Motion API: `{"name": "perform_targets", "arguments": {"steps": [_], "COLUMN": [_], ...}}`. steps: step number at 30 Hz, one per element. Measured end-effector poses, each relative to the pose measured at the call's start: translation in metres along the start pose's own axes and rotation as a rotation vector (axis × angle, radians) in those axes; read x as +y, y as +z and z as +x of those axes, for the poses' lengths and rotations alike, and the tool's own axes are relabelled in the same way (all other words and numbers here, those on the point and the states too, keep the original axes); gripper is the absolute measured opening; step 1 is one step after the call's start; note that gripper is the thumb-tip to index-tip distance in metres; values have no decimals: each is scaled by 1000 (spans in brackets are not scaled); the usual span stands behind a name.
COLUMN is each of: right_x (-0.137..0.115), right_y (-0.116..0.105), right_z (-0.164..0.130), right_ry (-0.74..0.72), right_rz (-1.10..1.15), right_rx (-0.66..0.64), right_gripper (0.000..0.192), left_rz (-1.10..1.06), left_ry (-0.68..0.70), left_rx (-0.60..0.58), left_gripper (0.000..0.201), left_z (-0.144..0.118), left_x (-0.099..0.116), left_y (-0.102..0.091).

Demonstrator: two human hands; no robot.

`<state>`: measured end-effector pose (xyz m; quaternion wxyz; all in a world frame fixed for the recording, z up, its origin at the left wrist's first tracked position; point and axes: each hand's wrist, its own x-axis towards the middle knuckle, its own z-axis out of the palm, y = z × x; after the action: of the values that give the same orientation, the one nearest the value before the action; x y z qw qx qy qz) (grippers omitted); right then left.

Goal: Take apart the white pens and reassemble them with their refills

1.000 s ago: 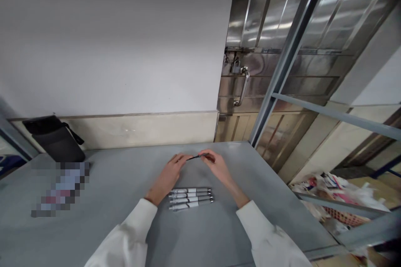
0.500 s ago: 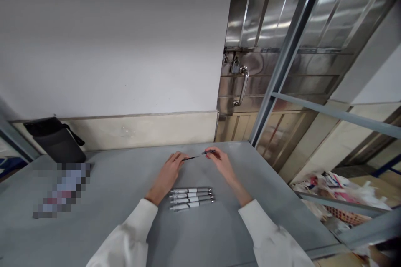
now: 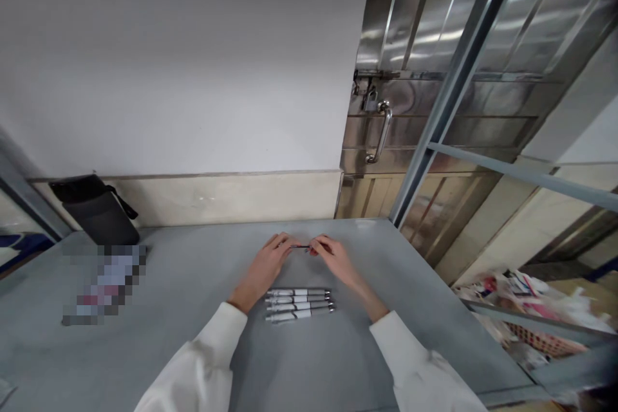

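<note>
My left hand (image 3: 264, 265) and right hand (image 3: 334, 259) have moved closer, both pinching a thin pen refill (image 3: 300, 246) above four pens (image 3: 298, 305) on the desk (image 3: 168, 335).

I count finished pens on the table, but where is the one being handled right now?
The thin dark pen part is pinched between the left hand and right hand, mid-table, just beyond the row of four white pens.

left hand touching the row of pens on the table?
Apart. In the head view the left hand is up by the thin dark pen part pinched with the right hand; bare table shows between it and the row of pens.
</note>
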<state>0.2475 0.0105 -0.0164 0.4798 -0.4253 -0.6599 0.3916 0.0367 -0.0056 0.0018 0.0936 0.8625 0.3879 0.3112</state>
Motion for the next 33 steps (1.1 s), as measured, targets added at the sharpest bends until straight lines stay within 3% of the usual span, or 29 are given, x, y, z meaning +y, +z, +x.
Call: {"name": "perform_targets", "arguments": {"steps": [7, 16, 22, 33], "right_x": [0, 14, 17, 1], "right_y": [-9, -23, -27, -26], "right_z": [3, 10, 12, 7], "right_ry": [8, 47, 9, -31], "right_rz": [-39, -28, -26, -72], "right_rx": [19, 221, 288, 301], "right_gripper": [45, 56, 53, 50], "left_rz": [-60, -95, -77, -22], "left_ry": [14, -176, -244, -178], "left_rx": [11, 136, 58, -18], "left_gripper": [34, 30, 24, 26], "left_z": [0, -3, -6, -5], "left_x": [5, -2, -3, 4], "left_y": [-10, -6, 0, -1]}}
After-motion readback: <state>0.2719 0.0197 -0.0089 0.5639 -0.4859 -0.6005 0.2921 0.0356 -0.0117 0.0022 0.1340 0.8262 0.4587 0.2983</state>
